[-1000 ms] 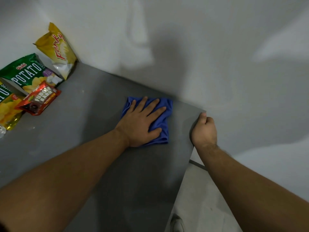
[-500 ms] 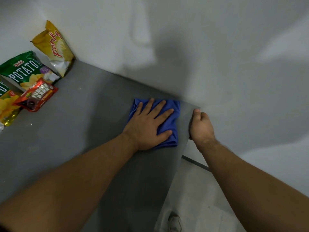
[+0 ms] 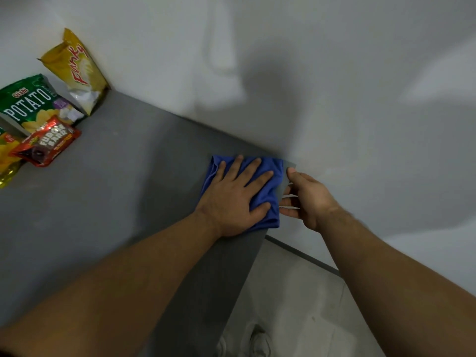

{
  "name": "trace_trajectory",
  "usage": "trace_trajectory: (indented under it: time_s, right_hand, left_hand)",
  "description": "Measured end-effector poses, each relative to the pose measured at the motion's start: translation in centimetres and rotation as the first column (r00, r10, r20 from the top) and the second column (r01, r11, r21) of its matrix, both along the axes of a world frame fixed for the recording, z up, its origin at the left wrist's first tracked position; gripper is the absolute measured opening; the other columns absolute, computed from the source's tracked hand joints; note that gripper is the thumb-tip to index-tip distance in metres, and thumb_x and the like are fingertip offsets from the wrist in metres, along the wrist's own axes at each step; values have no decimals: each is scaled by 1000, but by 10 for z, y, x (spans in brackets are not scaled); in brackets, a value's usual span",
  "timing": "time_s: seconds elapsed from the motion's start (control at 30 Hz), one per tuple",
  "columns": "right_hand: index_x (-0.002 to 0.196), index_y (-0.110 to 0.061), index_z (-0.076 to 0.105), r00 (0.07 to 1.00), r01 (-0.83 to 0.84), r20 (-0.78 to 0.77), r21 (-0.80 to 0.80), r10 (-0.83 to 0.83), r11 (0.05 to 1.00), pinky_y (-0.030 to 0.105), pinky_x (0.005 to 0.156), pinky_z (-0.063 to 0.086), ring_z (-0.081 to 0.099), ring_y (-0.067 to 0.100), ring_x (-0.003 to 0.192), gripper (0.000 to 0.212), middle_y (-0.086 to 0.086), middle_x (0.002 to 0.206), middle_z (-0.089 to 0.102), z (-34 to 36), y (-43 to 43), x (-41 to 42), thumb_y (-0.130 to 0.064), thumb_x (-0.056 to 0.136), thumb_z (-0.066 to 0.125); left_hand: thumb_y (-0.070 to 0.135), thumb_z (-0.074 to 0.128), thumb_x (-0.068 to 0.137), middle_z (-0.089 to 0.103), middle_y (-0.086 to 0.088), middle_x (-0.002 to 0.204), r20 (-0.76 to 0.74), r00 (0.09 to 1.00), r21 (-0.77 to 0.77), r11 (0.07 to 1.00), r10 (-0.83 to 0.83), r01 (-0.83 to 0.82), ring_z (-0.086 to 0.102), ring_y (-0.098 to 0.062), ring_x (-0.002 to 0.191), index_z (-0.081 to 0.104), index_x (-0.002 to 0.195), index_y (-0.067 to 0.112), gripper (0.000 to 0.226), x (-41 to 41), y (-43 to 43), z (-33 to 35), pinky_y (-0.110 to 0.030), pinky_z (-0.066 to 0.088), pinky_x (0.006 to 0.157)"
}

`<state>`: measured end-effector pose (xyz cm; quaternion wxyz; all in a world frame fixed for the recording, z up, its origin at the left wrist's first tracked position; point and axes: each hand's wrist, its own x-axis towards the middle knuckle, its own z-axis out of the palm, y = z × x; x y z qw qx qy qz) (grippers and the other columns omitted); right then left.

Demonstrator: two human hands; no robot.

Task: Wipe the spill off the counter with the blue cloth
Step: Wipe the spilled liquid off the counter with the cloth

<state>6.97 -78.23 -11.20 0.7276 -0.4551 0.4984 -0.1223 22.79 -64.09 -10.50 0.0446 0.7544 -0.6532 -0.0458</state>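
The blue cloth [image 3: 269, 193] lies at the far right edge of the grey counter [image 3: 116, 202], close to the back wall. My left hand [image 3: 231, 199] presses flat on the cloth with fingers spread and the thumb dug into its folds. My right hand [image 3: 306, 199] hangs just off the counter's right edge, beside the cloth, cupped with fingers apart and nothing in it. I see no spill on the bare counter; whatever is under the cloth is hidden.
Snack bags stand at the back left: a yellow bag [image 3: 77, 73], a green potato chip bag [image 3: 33, 104] and a red fudge bar pack [image 3: 46, 145]. The white wall [image 3: 334, 86] runs behind the counter. Right of the counter edge the floor [image 3: 296, 292] drops away, with my shoes [image 3: 257, 341] below.
My left hand has slid the cloth rightward to the counter's edge. My right hand has let go of the edge, dropped beside it and opened into a cup.
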Motion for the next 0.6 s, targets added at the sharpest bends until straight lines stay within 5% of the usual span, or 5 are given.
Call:
trace_trajectory:
  time_s: [0.2, 0.33, 0.43, 0.53, 0.6]
  right_hand:
    - [114, -24, 70, 1000, -17, 2, 25, 17, 1000, 40, 68, 62, 76, 27, 74, 38, 9, 90, 70, 0, -5, -3, -57, 95, 64]
    - [114, -22, 71, 999, -12, -40, 4, 13, 1000, 36, 63, 62, 78, 25, 77, 39, 9, 100, 76, 10, -1, -2, -56, 96, 64]
    - [109, -15, 69, 988, 43, -137, -200, -71, 979, 42, 69, 64, 77, 26, 84, 29, 7, 99, 76, 19, 7, -1, -43, 99, 66]
    - [102, -18, 66, 946, 4, -225, -713, -235, 701, 41, 83, 58, 69, 22, 92, 13, 0, 96, 70, 25, 22, -3, -30, 98, 64]
    - [103, -18, 69, 974, -129, -193, -899, -116, 418, 43, 88, 54, 64, 21, 97, 13, 1, 104, 68, 34, 37, 4, -29, 97, 64]
  left_hand:
    - [71, 21, 95, 4, 0, 174, 36, 988, 81, 985, 149, -151, -1, -42, 158, 5, 160, 43, 73, -4, -36, 4, -68, 1, 124]
    - [72, 22, 94, -1, 0, 175, 25, 997, 94, 993, 67, -69, -6, -41, 159, 2, 161, 43, 76, -19, -25, 1, -68, -1, 125]
    - [71, 28, 95, -4, 2, 175, -28, 1000, 135, 991, 5, -2, -11, -37, 159, 4, 162, 41, 78, -23, -11, 12, -66, -6, 125]
    - [64, 39, 97, 16, 2, 173, -155, 987, -13, 999, 48, -50, 6, -27, 161, 32, 160, 33, 70, -25, 18, 24, -60, 2, 128]
    - [52, 51, 97, 45, -2, 161, -231, 964, -217, 959, 130, -181, 36, -27, 151, 55, 145, 21, 57, -26, 54, 26, -54, 25, 125]
